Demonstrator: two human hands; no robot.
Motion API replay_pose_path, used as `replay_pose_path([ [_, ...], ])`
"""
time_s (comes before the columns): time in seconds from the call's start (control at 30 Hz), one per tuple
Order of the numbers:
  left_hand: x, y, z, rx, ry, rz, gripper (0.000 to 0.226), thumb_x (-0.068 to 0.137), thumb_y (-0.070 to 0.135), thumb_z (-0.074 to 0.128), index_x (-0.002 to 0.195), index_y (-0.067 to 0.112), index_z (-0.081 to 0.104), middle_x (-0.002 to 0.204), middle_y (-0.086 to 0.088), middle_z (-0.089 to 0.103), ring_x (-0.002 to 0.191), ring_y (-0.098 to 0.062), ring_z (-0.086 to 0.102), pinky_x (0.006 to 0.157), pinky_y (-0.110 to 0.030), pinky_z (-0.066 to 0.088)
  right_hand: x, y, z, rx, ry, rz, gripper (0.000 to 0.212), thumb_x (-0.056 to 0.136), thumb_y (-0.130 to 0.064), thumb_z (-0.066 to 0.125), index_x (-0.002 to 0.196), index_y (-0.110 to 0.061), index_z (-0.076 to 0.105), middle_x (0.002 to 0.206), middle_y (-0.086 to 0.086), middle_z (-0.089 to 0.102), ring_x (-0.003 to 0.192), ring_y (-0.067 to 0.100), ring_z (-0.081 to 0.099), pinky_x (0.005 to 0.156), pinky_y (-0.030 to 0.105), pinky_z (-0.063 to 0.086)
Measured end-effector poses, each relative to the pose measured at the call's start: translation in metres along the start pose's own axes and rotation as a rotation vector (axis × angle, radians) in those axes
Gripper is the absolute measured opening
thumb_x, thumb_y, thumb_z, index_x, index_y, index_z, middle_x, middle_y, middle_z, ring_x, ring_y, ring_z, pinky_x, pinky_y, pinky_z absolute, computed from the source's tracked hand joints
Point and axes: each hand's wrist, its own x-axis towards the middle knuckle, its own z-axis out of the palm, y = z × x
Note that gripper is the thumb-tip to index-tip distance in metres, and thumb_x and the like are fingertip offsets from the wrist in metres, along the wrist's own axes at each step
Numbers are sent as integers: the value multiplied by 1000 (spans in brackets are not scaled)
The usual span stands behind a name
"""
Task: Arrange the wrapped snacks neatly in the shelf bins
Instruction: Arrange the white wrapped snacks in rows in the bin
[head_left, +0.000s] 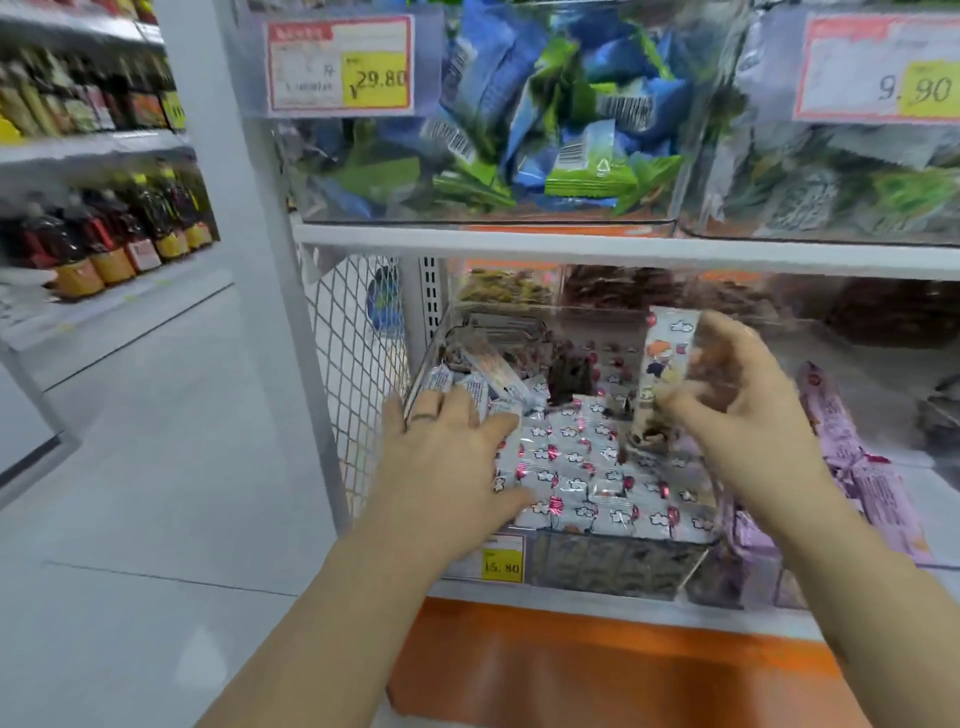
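Left hand (447, 447): fingers straight, flat on packets (582, 467), left side.
Right hand (743, 410): curled round one upright packet (665, 353).
Bin (613, 566): clear, near shelf edge.

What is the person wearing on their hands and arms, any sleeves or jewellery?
No sleeves, gloves or watch are in view. The left hand wears a thin dark ring on one finger. The right hand shows no ring from this angle.
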Motion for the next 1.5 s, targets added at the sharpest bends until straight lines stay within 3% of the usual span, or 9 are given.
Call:
replay_pose_path([
  [0.17, -3, 6, 2, -4, 84, 17, 58, 83, 63, 46, 136, 39, 39, 121, 4, 48, 124, -22, 36, 113, -53, 6, -3, 0, -1, -18, -13, -5, 53, 84, 5, 60, 111, -38, 46, 94, 2, 57, 80, 20, 55, 77, 34, 52],
  [0.27, -3, 6, 2, -87, 189, -7, 43, 74, 45, 65, 115, 33, 62, 101, 2, 61, 100, -26, 56, 107, -52, 25, -4, -1, -2, -49, -47, -8, 32, 85, -2, 61, 102, -29, 55, 93, 15, 61, 75, 18, 56, 62, 15, 48],
  [0.33, -2, 5, -5, -167, 294, -42, 36, 73, 37, 67, 108, 30, 66, 95, 4, 63, 88, -22, 60, 100, -44, 35, -4, 0, -4, -58, -54, 16, 23, 85, -6, 64, 101, -22, 59, 89, 18, 62, 68, 12, 54, 56, 9, 45],
  [0.43, -2, 2, -23, -412, 448, -102, 37, 82, 36, 61, 119, 33, 57, 108, 14, 57, 86, -5, 50, 80, -24, 37, -5, -4, -6, -90, -76, -18, 28, 82, -7, 68, 90, -32, 60, 88, -7, 67, 73, -2, 61, 67, 5, 45],
  [0.6, -3, 5, -34, -933, 534, -126, 42, 79, 32, 70, 109, 50, 46, 91, 30, 57, 85, 13, 54, 67, -1, 40, -9, -22, -14, -43, -154, -123, 27, 76, -16, 72, 93, -36, 65, 90, -6, 71, 86, 10, 66, 80, 19, 52],
  [0.83, 6, 23, -17, -1054, 323, -77, 32, 78, 31, 72, 95, 46, 49, 91, 23, 62, 86, 11, 56, 70, -7, 46, -16, -23, -3, 6, -394, -3, 32, 75, -18, 72, 101, -35, 66, 96, 1, 68, 84, 8, 67, 78, 26, 55],
  [0.97, 12, 24, -9, -1150, 179, -107, 33, 85, 30, 64, 113, 44, 51, 109, 13, 62, 95, 3, 59, 88, -31, 53, -15, -20, 0, 39, -401, 25, 33, 78, -12, 71, 105, -30, 65, 99, -1, 66, 85, 3, 63, 67, 17, 51],
  [1.23, 12, 15, -13, -1245, 34, -73, 49, 87, 11, 62, 125, 37, 46, 102, 31, 51, 88, 17, 55, 70, -3, 46, -15, -23, -3, 132, -414, 34, 33, 78, -6, 70, 100, -29, 64, 85, -16, 70, 81, -1, 64, 71, 17, 54],
  [1.5, 13, 19, -13, -1216, -7, -16, 45, 92, 27, 55, 136, 31, 46, 121, 16, 60, 103, 3, 59, 93, -30, 51, -10, -18, 0, 111, -415, -35, 30, 73, -21, 71, 100, -32, 65, 109, -12, 67, 103, 3, 62, 81, 23, 54],
])
